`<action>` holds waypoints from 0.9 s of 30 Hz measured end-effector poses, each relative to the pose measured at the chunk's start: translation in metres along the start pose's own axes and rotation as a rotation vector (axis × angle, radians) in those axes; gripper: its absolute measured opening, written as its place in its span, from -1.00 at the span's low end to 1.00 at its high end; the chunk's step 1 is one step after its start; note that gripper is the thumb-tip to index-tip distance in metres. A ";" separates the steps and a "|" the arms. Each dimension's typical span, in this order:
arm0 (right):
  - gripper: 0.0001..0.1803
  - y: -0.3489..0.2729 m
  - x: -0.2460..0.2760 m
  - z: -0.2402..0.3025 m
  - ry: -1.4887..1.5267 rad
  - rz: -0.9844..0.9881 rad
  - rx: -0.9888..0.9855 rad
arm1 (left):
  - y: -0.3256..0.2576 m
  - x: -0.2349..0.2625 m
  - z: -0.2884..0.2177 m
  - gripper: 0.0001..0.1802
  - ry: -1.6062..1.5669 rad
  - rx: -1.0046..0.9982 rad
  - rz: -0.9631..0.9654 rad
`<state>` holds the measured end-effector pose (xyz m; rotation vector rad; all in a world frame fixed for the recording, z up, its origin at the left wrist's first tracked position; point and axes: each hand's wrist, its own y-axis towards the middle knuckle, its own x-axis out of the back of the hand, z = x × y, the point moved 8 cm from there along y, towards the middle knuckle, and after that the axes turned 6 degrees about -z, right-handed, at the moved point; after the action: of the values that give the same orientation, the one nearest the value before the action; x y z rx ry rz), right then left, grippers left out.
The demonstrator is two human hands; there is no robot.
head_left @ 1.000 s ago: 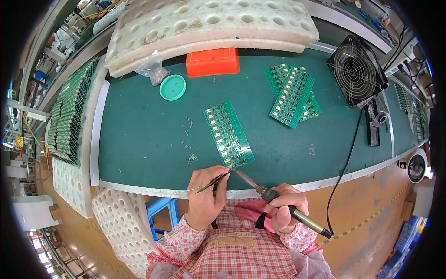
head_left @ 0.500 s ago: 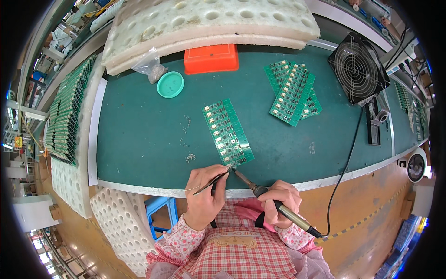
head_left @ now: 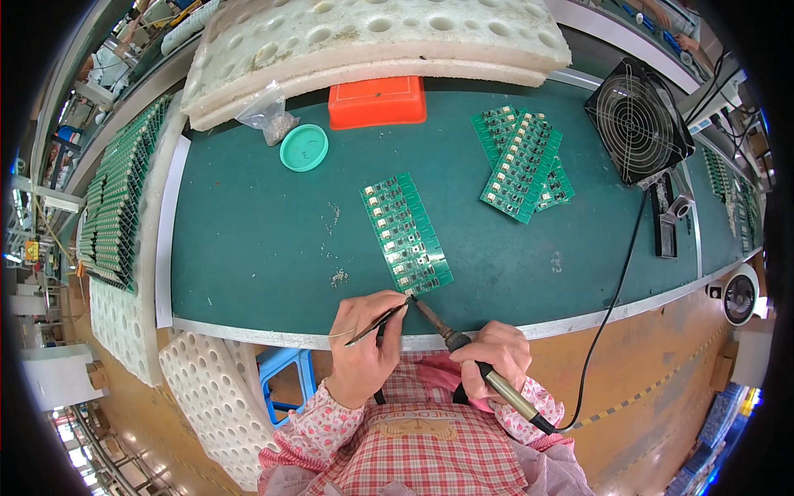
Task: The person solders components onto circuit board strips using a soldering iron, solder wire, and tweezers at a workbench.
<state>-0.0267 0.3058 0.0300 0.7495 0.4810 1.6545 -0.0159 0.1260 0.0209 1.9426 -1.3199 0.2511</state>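
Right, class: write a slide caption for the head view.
Left hand feeds thin solder wire, right hand guides soldering iron onto green circuit board.

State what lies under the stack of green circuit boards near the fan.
The stack of green circuit boards rests on the green bench mat. Lower boards show at its edges; how many lie beneath is hidden.

Bare green surface [head_left: 248, 248] lies open left of the circuit board panel [head_left: 405, 234]; teal lid [head_left: 303, 147], orange box [head_left: 377, 101] and fan [head_left: 638, 122] crowd the far edge.
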 end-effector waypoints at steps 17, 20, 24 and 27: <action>-0.77 -0.013 0.014 -0.002 -0.136 -0.224 -0.065 | -0.003 0.007 -0.003 -0.76 -0.033 0.001 -0.013; -0.69 -0.008 0.008 -0.004 -0.235 -0.190 -0.099 | -0.003 0.019 0.002 -0.81 -0.058 0.005 -0.047; -0.56 0.003 -0.001 -0.008 -0.363 -0.126 -0.138 | 0.006 0.050 0.010 -0.80 0.049 -0.044 -0.080; -0.37 0.017 -0.016 -0.008 -0.483 -0.051 -0.161 | 0.023 0.082 0.015 -0.80 0.316 -0.135 -0.078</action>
<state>-0.0430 0.2870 0.0325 0.9693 0.0233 1.3837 -0.0029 0.0532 0.0666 1.7528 -1.0266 0.4020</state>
